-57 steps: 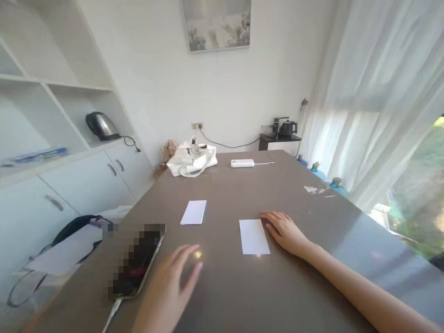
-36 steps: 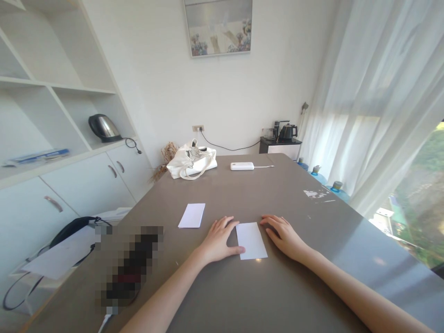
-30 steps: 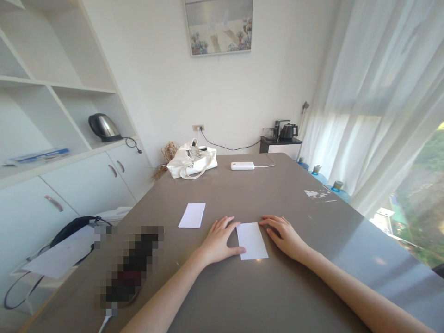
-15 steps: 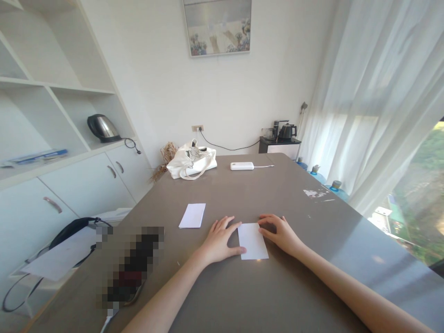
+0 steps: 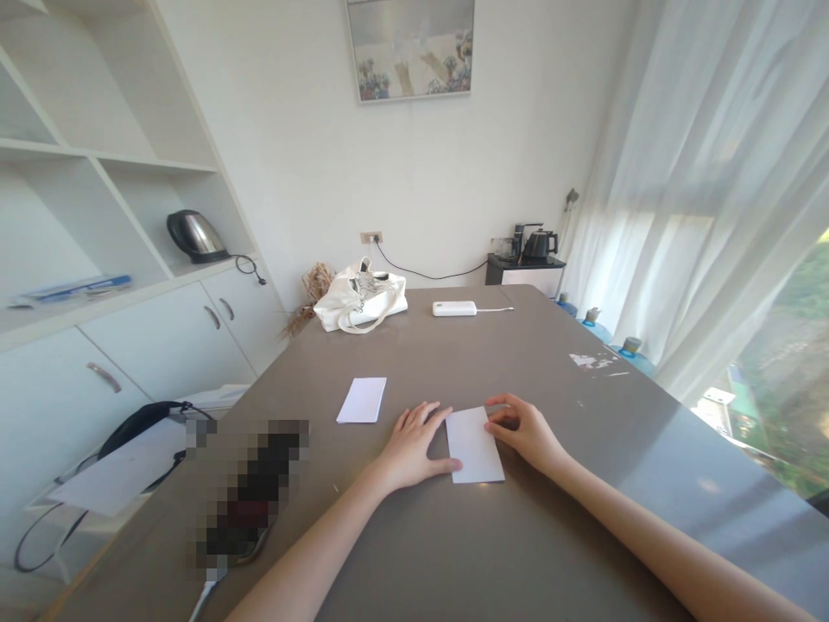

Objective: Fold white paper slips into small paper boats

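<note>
A small white sheet of paper lies in front of me on the table, its far edge seemingly raised a little. My right hand pinches it near the far right corner between thumb and fingers. On the other side, my left hand rests with fingers spread, its thumb over the sheet's near left part and a fingertip by the far left corner. A neat stack of white paper sits to the left, beyond my left hand and apart from it.
The grey-brown table carries a white bag and a white power bank with a short cable at its far end. A blurred-out dark object with a white cable lies at left. Chipped patches mark the right edge.
The far edge of the sheet has come up at my right hand's pinch, and the sheet looks taller. My left hand stays nearly in place. The view has shifted slightly.
</note>
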Available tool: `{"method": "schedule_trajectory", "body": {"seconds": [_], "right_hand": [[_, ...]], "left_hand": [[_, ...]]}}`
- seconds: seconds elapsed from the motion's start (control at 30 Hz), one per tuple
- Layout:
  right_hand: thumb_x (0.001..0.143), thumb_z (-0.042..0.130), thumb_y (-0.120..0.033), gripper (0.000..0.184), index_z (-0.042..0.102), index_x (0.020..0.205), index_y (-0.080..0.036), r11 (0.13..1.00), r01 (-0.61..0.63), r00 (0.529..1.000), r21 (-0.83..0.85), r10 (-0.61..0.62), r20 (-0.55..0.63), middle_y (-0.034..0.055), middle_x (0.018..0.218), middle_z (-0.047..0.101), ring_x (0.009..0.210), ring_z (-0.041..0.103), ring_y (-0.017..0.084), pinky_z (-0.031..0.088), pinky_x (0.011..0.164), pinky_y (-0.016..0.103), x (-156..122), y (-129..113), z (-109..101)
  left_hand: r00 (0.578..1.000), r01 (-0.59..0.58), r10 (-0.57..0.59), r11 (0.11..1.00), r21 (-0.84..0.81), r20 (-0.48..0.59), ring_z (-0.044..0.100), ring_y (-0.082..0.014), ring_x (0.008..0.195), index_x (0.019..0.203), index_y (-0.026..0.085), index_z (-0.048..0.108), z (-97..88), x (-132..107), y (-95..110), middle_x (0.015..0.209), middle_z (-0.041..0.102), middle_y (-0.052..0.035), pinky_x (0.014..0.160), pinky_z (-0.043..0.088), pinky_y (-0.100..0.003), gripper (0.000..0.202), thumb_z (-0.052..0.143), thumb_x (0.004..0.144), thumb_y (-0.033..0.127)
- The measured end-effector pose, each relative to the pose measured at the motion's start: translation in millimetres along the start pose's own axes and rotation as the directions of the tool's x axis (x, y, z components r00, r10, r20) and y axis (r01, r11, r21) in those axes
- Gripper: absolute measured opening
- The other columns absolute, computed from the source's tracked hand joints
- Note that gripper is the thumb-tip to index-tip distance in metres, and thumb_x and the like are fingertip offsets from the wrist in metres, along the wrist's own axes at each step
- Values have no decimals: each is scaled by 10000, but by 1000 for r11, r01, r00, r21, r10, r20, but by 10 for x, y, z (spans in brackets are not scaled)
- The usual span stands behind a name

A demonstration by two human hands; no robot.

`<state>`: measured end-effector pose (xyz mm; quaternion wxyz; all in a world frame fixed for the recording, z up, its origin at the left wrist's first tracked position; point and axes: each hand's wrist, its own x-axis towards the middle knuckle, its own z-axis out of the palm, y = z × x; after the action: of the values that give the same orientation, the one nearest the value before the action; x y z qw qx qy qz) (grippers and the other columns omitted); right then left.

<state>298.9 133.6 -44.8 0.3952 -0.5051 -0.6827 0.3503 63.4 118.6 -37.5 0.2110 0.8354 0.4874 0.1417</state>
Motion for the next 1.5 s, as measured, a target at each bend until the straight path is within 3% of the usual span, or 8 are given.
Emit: {"method": "schedule_trajectory", "body": {"seconds": [0.1, 0.23, 0.3, 0.57, 0.8, 0.97, 1.27, 1.5], "right_hand": [[694, 663, -343, 362, 560, 991, -165, 981, -49, 999, 185, 44, 29, 52, 743, 689, 719, 660, 217, 525, 706, 365, -4, 6, 11], [620, 735, -404, 429, 569, 934, -163, 905, -162, 986, 392, 167, 23, 28, 727, 643, 666, 644, 187, 548, 601, 325, -9, -23, 14], [596, 758, -411, 432, 578, 896, -158, 888, -167, 983, 428, 185, -2, 30, 730, 638, 675, 640, 179, 549, 608, 314, -10, -39, 9], [624, 756, -436, 398, 589, 850, -155, 888, -86, 994, 452, 104, -14, 64, 780, 661, 721, 634, 183, 530, 635, 293, -23, -55, 11], [743, 609, -546, 393, 603, 798, -158, 839, -215, 975, 501, 152, 164, 17, 644, 628, 569, 614, 134, 517, 549, 253, -57, -122, 45], [705, 675, -486, 464, 592, 1019, -154, 889, -250, 941, 383, 129, 312, -14, 596, 623, 449, 566, 109, 445, 395, 198, -100, -71, 53], [749, 607, -374, 242, 693, 805, -154, 906, -212, 959, 365, 121, 256, -13, 534, 609, 414, 512, 78, 370, 372, 166, -90, -46, 43], [756, 569, -349, 264, 694, 864, -143, 840, -255, 949, 479, 122, 291, 12, 629, 635, 516, 578, 103, 465, 487, 201, -117, -120, 26]], "left_hand": [[996, 7, -12, 998, -62, -88, 278, -316, 1342, 1362, 224, 394, 11, 14, 4, 1443, 360, -121, 1095, 191, -491, 816, 616, 679, 612], [971, -32, -29, 967, -252, -237, 536, -254, 1125, 926, 184, 687, 2, 56, 42, 1182, 611, -102, 991, 370, -377, 300, 581, 791, 429], [972, -58, -31, 928, -368, -232, 617, -223, 958, 796, 176, 695, -9, 76, 65, 988, 690, -80, 896, 435, -343, 256, 541, 824, 379], [984, 11, -135, 704, -710, -119, 659, -229, 867, 853, 125, 662, 56, 131, 57, 936, 718, -105, 818, 482, -334, 267, 650, 732, 362], [970, 13, -188, 665, -747, -151, 663, -226, 825, 794, 128, 655, 91, 149, 40, 872, 722, -98, 786, 488, -328, 269, 667, 709, 383], [972, -24, -167, 628, -778, -164, 658, -213, 799, 779, 126, 649, 70, 148, 59, 857, 717, -92, 767, 480, -313, 253, 654, 719, 372], [980, -8, -134, 706, -708, -145, 631, -197, 875, 797, 170, 709, -44, 120, 128, 849, 718, -29, 831, 456, -316, 239, 477, 769, 219], [977, 3, -160, 671, -742, -141, 649, -205, 789, 845, 124, 692, 20, 132, 84, 841, 720, -85, 750, 479, -305, 239, 656, 712, 320]]}}
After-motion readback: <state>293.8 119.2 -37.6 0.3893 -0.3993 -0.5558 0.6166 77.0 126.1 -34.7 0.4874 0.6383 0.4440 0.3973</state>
